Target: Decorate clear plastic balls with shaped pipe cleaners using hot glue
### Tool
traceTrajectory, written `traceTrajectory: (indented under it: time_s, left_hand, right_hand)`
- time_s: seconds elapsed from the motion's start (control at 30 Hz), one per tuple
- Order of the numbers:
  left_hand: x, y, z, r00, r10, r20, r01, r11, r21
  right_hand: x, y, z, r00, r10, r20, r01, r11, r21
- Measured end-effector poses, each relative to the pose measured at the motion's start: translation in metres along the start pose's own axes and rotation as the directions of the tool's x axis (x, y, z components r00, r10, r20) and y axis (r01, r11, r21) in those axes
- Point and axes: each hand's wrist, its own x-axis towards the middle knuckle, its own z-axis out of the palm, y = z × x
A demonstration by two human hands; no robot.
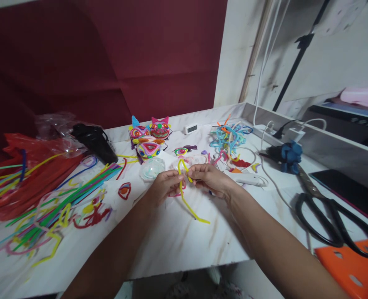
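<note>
A yellow pipe cleaner (186,202) is pinched between my two hands over the middle of the white marbled table. Its upper part bends into a narrow loop, and a long tail hangs down and kinks to the right. My left hand (166,185) grips the loop's left side with closed fingers. On the loop's other end, my right hand (208,177) has thumb and forefinger closed. Pink pipe cleaner pieces show partly behind the hands. Just beyond my left hand sits a clear round dish (152,169), and a small red eye-shaped piece (124,191) lies to its left.
Several colourful animal-face ornaments (146,148) stand at the back. Bundled pipe cleaners (62,203) and a red plastic bag (31,187) lie left. On the right are a tangled pipe cleaner pile (229,139), a white glue gun (247,179), large black scissors (330,207), a phone (342,191) and cables.
</note>
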Motion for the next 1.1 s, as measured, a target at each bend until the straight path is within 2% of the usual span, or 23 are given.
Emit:
traceTrajectory:
  time_s: [0.27,0.43,0.53,0.6,0.67,0.87,1.1]
  left_hand:
    - [0.0,0.0,-0.001,0.997,0.013,0.072,-0.02,0.995,0.094]
    - [0.001,0.003,-0.003,0.994,0.085,-0.072,-0.08,0.995,0.065]
    - [0.003,0.004,-0.005,0.982,0.141,-0.123,-0.137,0.99,0.041]
    - [0.003,0.004,-0.006,0.981,0.15,-0.125,-0.145,0.988,0.046]
    - [0.003,0.004,-0.006,0.981,0.148,-0.128,-0.141,0.988,0.058]
    - [0.004,0.004,-0.005,0.973,0.147,-0.18,-0.125,0.984,0.127]
    - [0.005,0.004,-0.004,0.96,0.199,-0.197,-0.12,0.929,0.351]
  right_hand:
    - [0.001,0.001,0.001,1.0,0.001,-0.023,-0.002,1.0,-0.029]
    - [-0.001,0.0,0.001,0.999,0.028,-0.023,-0.031,0.992,-0.12]
    - [-0.002,0.004,0.005,0.997,0.038,0.064,-0.027,0.984,-0.175]
    - [-0.001,0.009,0.009,0.988,0.023,0.152,0.006,0.981,-0.193]
    - [-0.001,0.012,0.012,0.981,-0.001,0.192,0.041,0.977,-0.207]
    - [0.003,0.014,0.006,0.989,-0.124,0.076,0.142,0.929,-0.341]
    - [0.01,0.018,-0.002,0.965,-0.261,0.038,0.241,0.815,-0.527]
